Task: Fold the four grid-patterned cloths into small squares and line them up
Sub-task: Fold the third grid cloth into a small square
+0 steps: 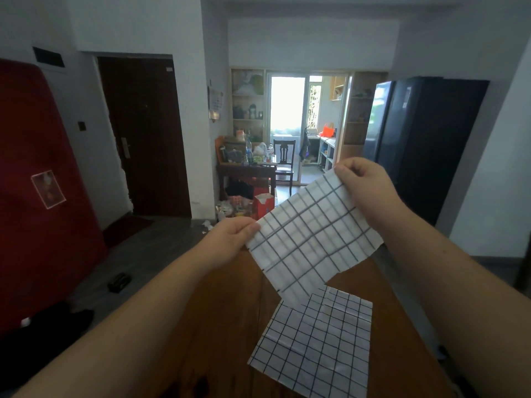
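Currently a grid-patterned cloth (313,239) is being pinched taut at two corners by left hand (230,239) and right hand (365,188), likely for folding, above another cloth (313,349) on the wooden table (215,326).

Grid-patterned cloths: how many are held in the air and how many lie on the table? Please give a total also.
Held cloth: 1
Flat cloth on the table: 1
Total in view: 2
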`<state>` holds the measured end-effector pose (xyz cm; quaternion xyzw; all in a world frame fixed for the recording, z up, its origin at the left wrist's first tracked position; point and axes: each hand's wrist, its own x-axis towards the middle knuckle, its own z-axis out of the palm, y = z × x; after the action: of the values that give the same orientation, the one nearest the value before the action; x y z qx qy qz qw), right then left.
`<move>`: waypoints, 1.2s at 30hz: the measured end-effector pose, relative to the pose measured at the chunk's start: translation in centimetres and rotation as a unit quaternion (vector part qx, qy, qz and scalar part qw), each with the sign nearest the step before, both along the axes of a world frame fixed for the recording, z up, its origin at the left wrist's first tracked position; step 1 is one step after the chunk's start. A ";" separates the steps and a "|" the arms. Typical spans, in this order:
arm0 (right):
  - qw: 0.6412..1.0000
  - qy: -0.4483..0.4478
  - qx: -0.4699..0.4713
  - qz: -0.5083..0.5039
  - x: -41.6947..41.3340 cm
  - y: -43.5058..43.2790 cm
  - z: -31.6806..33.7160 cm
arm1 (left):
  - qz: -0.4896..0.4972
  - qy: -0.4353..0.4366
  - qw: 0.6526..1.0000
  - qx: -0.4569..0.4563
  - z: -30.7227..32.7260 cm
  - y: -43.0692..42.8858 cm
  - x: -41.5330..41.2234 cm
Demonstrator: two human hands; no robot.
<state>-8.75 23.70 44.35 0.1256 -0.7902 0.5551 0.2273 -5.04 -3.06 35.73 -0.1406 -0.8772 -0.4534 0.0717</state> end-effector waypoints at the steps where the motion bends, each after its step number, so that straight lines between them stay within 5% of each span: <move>1: 1.000 -0.002 0.003 -0.003 -0.1 0.0 -0.1 | 0.008 0.001 1.000 0.003 -0.1 -0.5 0.0; 16: 0.994 0.050 0.094 0.022 0.6 -1.9 0.4 | -0.004 0.017 0.999 -0.034 2.7 -0.3 -1.5; 23: 0.994 0.051 0.092 0.019 1.0 -1.3 0.1 | 0.007 0.028 0.992 -0.124 4.5 3.1 -2.7; 36: 0.988 0.063 0.130 0.056 2.3 0.2 -1.5 | 0.049 -0.003 0.999 -0.022 4.6 4.4 -4.8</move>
<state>-6.44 23.91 42.83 0.2327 -0.8314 0.4508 0.2269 -9.85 1.30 40.32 -0.0974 -0.8929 -0.4306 0.0885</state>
